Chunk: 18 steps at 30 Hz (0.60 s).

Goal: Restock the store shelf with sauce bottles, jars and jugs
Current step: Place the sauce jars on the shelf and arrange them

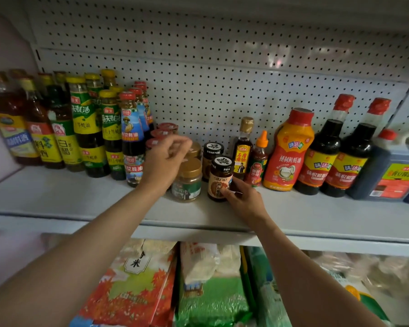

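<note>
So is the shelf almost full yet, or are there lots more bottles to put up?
Much looks done: oyster sauce bottles fill the left, soy sauce bottles and a jug the right. In hand: the right hand is setting a black-lidded jar down beside a gold-lidded jar, while the left hand hovers open above. Left: bare shelf in front and behind the jars.

Left hand (165,159) blurred, hiding the red-lidded jars (162,133) behind.

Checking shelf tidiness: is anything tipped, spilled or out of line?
Nothing spilled or tipped. The black-lidded brown sauce jar under the right hand stands upright, slightly forward of its twin.
</note>
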Tool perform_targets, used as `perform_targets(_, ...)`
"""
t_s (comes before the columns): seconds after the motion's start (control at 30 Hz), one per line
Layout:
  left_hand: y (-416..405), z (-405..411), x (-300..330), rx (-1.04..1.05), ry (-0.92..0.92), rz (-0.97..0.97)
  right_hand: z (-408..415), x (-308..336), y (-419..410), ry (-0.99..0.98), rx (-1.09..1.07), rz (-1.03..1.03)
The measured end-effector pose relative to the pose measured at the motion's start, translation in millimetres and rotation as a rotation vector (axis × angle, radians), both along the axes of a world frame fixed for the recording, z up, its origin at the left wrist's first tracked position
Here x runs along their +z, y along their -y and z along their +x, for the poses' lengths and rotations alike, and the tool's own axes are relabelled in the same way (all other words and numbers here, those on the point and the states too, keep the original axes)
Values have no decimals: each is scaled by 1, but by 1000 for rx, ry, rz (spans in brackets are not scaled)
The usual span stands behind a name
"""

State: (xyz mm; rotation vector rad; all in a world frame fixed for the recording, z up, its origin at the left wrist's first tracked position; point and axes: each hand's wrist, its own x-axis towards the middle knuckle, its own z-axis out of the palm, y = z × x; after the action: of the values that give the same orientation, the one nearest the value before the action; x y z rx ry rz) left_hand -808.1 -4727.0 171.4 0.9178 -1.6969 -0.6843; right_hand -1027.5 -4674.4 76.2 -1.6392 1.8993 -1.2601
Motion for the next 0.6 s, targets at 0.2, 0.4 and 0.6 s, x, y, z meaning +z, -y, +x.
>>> perform_targets(0.2, -12, 24, -78, 195, 39, 238, 1, 3, 0, -57, -10, 23)
perform_targets(0.4, -3, 8, -99, 205, 97, 264, 3, 4, -2, -41, 7, 33)
perform_targets(0.6, 2, -11, -106, 311, 95, 249, 2, 5, -3, -48, 18, 28)
